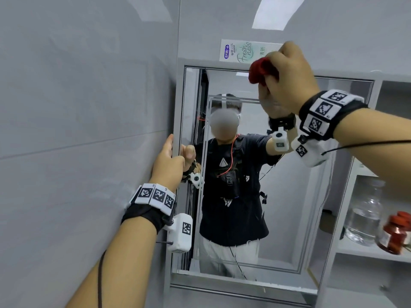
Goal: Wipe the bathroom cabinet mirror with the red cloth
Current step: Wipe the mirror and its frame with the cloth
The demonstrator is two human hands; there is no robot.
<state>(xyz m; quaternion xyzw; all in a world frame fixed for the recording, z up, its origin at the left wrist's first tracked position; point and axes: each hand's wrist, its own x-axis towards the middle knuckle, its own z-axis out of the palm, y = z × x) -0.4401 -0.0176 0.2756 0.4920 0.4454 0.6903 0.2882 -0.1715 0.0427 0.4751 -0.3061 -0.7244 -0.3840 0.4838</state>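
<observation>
Right hand (287, 78) fisted round the bunched red cloth (260, 72) at the top edge of the mirror (300, 196), left hand (169, 158) gripping its left edge; wiping apparently just started, lower glass probably remains.

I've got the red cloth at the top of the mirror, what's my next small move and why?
Probably sweep the bunched red cloth sideways along the rectangular cabinet mirror: your right hand grips it at the top edge, most glass lies below, and your left hand holds the door's left edge.
</observation>
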